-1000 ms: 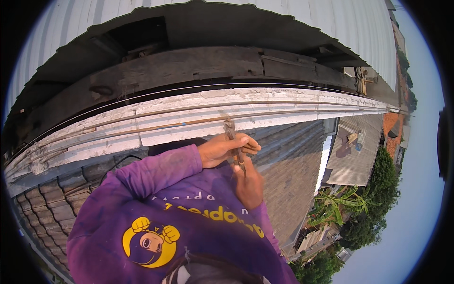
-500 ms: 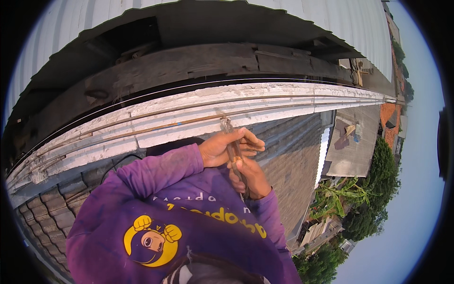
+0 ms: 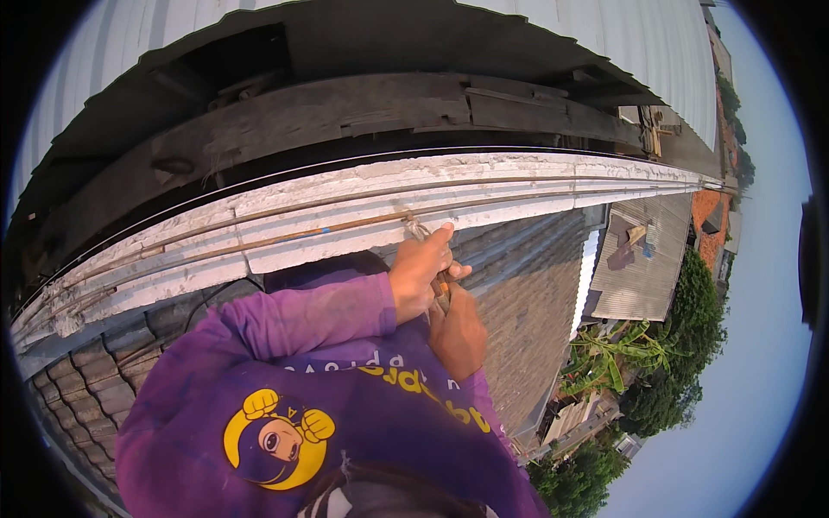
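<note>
My right hand is wrapped round the lower part of a pair of metal pincers, whose handles show some orange. Higher up the tool, my left hand closes round it, one digit stretched up toward the wall's edge. The pincers' grey head meets the lower of two thin rusty steel rods lying along a white block wall top. My fingers hide much of the handles, and whether the jaws bite on anything there I cannot tell.
Beyond the wall run a dark beam and a corrugated metal roof. A taut string follows the wall. Tiled roofing slopes on my side; lower roofs and trees lie far right.
My left hand has gone from spread beside the pincers to curled round them. My right hand has turned its back upward and tightened on the handles. The pincers' head stays by the rod.
</note>
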The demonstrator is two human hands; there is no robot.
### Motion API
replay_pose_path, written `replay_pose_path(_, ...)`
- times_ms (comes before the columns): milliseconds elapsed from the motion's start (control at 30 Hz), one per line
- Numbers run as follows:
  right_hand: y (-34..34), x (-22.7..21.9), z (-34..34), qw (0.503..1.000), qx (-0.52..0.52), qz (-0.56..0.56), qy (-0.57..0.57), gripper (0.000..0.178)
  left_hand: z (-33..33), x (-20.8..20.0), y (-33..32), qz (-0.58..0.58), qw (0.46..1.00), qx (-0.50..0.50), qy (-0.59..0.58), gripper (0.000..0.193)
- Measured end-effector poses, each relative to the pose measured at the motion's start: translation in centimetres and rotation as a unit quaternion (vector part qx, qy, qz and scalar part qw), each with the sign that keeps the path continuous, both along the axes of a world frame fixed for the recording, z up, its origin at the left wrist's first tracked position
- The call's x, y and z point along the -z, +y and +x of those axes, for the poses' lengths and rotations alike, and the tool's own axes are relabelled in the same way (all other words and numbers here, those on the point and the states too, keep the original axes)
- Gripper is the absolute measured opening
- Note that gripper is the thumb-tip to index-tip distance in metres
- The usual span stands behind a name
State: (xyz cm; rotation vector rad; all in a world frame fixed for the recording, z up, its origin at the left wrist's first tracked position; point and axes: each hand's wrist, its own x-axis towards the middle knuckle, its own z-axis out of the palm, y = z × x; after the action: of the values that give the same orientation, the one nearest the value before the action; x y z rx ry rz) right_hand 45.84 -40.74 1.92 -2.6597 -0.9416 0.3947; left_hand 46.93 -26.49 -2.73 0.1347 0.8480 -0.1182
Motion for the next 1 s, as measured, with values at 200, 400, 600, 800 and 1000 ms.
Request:
replay_pose_path(200,-1.1,-0.7,3.8,0.640,0.231,0.115,0.724,0.043,-3.2,-1.0,2.4,0.042,0.984,0.153,-0.085,0.039)
replay_pose_path(400,-1.3,1.4,3.2,0.717,0.197,0.141,0.653,0.050,-3.8,1.7,1.3,0.005,0.985,0.114,-0.127,0.045)
replay_pose_path(600,-0.3,-0.3,1.3,0.997,-0.057,0.038,-0.025,0.035,-2.0,1.3,-0.6,0.043,0.999,0.018,-0.019,0.042)
replay_pose_path(800,-2.2,0.6,4.6,0.642,0.160,0.195,0.724,0.036,-4.9,-1.8,1.7,0.177,0.967,0.162,-0.087,0.035)
replay_pose_path(1000,-1.4,0.1,2.9,0.605,0.195,0.219,0.740,0.039,-6.6,-0.3,3.2,0.239,0.938,0.210,-0.140,0.035)
